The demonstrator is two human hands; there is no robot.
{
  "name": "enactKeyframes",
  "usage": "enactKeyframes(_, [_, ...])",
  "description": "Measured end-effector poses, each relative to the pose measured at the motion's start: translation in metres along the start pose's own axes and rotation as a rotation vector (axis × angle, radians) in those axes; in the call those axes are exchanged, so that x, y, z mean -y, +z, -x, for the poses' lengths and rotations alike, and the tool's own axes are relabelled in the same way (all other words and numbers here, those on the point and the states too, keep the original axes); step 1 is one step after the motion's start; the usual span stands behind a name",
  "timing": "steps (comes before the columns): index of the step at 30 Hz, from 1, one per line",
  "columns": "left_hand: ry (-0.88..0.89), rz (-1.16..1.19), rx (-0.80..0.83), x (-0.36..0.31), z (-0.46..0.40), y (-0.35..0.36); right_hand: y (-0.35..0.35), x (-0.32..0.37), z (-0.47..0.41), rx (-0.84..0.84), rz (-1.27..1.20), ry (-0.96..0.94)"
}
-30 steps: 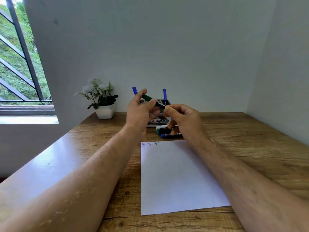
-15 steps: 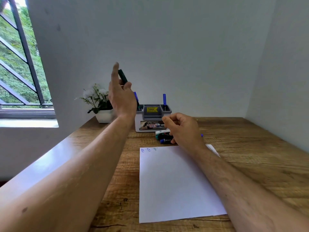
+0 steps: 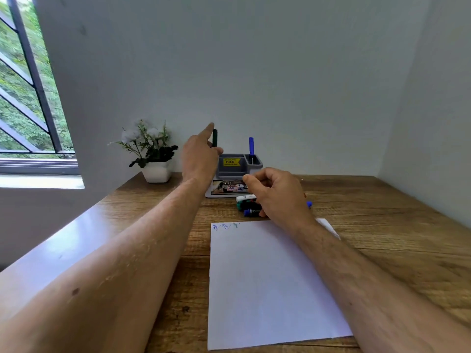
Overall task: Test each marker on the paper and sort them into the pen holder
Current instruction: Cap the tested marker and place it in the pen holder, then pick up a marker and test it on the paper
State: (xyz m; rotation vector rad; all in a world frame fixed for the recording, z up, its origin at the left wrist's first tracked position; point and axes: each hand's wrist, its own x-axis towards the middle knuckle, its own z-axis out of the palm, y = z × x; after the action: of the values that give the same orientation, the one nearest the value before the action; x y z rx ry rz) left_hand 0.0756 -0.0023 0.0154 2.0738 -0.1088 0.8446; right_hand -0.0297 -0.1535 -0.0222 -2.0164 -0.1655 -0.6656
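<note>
Left hand [image 3: 200, 155] is pinching a dark green marker [image 3: 214, 138] upright over the pen holder's [image 3: 238, 168] left end; light, stiff and slick, it looks best gripped mid-barrel. Right hand [image 3: 276, 193] is curling loosely above the loose markers [image 3: 248, 205] beside the paper [image 3: 270, 284], gripping nothing visible.

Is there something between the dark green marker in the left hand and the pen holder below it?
Nothing visible: the dark green marker stands upright in the left hand, directly above the pen holder.
</note>
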Motion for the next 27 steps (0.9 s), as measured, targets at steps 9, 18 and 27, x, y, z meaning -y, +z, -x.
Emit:
enactKeyframes(9, [-0.064, -0.02, -0.001, 0.002, 0.004, -0.005, -0.012, -0.009, -0.006, -0.058, 0.188, 0.058])
enactKeyframes(18, [0.121, 0.074, 0.031, -0.034, 0.04, -0.019, -0.026, 0.003, 0.005, 0.206, 0.513, 0.083])
enactKeyframes(27, [0.086, 0.061, 0.287, -0.032, 0.075, -0.008, -0.026, -0.004, 0.007, 0.315, 0.646, -0.037])
